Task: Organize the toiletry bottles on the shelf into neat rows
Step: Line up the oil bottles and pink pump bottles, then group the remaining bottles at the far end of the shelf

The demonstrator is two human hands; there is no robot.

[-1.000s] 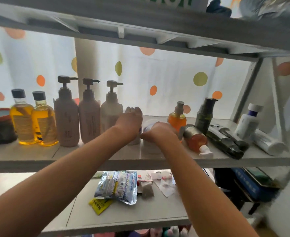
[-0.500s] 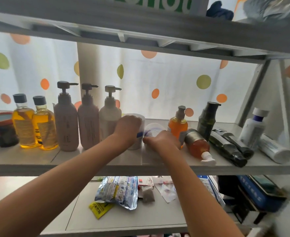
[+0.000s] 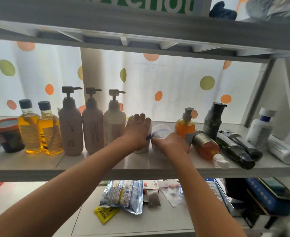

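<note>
1. Two white toiletry bottles stand side by side near the middle of the shelf (image 3: 106, 161), a little back from its front edge. The left white bottle (image 3: 143, 147) is upright; the right white bottle (image 3: 161, 132) shows a blue mark on its front.
2. The left hand (image 3: 137, 132) lies over the front of the left white bottle, its fingers straight and pointing up and away, pressing against it rather than curling round.
3. The right hand (image 3: 170, 144) has its grip wrapped on the lower part of the right white bottle, thumb pointing toward the left hand; the two hands are almost touching.
4. Toward the shelf's left end stands a neat row: three pump bottles (image 3: 92, 127), two pinkish and one pale, touching shoulder to shoulder, then two amber oil bottles (image 3: 39, 130) with dark caps.
5. At the far left end sits a dark jar (image 3: 5, 134) with an orange-rimmed lid.
6. Just right of the hands an orange pump bottle (image 3: 185, 125) stands upright, with a dark green bottle (image 3: 214, 120) upright beyond it, nearer the back edge.
7. In front of those, an amber bottle (image 3: 207, 147) lies on its side, its white pump head toward the front edge.
8. Beside it two dark bottles (image 3: 238, 151) also lie flat, side by side.
9. Near the right end a white bottle with a blue collar (image 3: 260, 129) stands upright, and a white tube (image 3: 284, 151) lies next to it.
10. On the lower shelf (image 3: 158, 218), packets and a foil pouch (image 3: 123, 195) lie scattered.
</note>
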